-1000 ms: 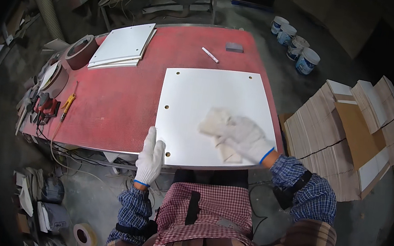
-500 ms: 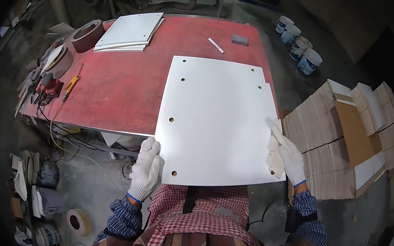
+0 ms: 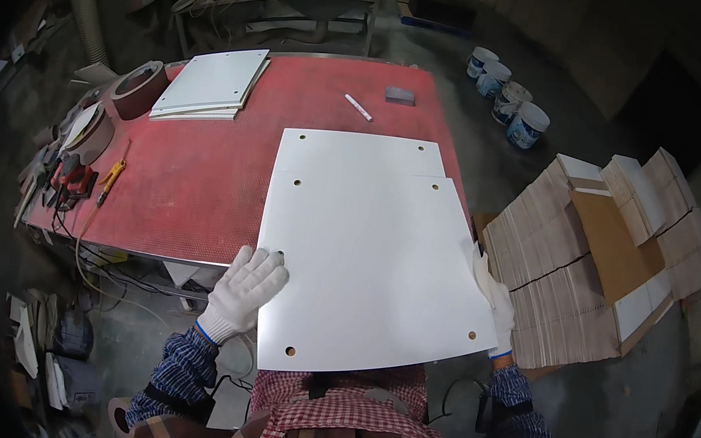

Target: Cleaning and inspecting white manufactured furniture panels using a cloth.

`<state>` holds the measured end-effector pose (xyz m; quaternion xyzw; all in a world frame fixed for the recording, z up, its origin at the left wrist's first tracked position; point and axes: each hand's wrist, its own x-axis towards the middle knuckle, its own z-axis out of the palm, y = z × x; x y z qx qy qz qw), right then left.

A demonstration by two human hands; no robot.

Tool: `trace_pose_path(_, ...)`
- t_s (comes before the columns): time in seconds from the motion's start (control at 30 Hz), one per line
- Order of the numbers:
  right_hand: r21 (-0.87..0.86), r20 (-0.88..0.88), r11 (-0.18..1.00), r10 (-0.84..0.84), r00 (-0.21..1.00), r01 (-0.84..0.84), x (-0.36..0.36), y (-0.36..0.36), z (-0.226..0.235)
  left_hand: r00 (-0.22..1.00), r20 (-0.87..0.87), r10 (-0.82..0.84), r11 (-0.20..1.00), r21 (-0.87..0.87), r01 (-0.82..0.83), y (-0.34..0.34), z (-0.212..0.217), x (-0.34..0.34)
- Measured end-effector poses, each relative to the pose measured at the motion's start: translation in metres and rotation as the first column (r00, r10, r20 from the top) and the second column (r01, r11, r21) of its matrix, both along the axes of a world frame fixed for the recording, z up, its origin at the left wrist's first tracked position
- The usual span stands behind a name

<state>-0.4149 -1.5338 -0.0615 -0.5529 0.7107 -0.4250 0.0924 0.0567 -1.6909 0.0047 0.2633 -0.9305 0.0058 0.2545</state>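
Two white panels [image 3: 356,246] with drilled holes lie stacked in front of me; the lower one shows beyond the upper one's far edge. Their near part reaches past the red table's front edge toward my apron. My left hand [image 3: 243,293], in a white knitted glove, rests along the left edge with its fingers stretched out, the tips over the panel. At the right edge is my gloved right hand [image 3: 497,311], partly hidden by the panel. A pale cloth end [image 3: 479,265] shows at its fingers, which seem closed around it.
The red table [image 3: 191,164] holds more white panels [image 3: 214,80], a white marker [image 3: 358,107], a grey block [image 3: 400,95], tape rolls [image 3: 139,91], a red sander [image 3: 75,178] and a yellow air gun [image 3: 111,181]. Stacked boards [image 3: 547,261] stand at right, with several buckets [image 3: 528,125] farther off.
My left hand has spread its fingers onto the panel's left edge. The right hand has moved from the panel's top surface to its right edge. The whole view has shifted slightly.
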Motion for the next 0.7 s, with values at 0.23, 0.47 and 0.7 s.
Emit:
trace_pose_path(0.23,-0.296,-0.307,0.955,-0.067,0.949,-0.029,-0.059,-0.032,0.068,0.965,-0.222,-0.142,0.983,-0.145,0.111,-0.055,0.088,-0.005)
trace_pose_path(0.47,0.03,0.449,0.991,0.107,0.887,-0.134,-0.05,-0.184,0.183,0.746,-0.62,0.241,0.841,0.518,0.159,-0.176,0.091,-0.029)
trace_pose_path(0.7,0.125,0.445,0.983,0.063,0.894,-0.132,-0.03,-0.231,0.161,0.705,-0.568,0.424,0.774,0.632,0.045,-0.203,0.01,-0.055)
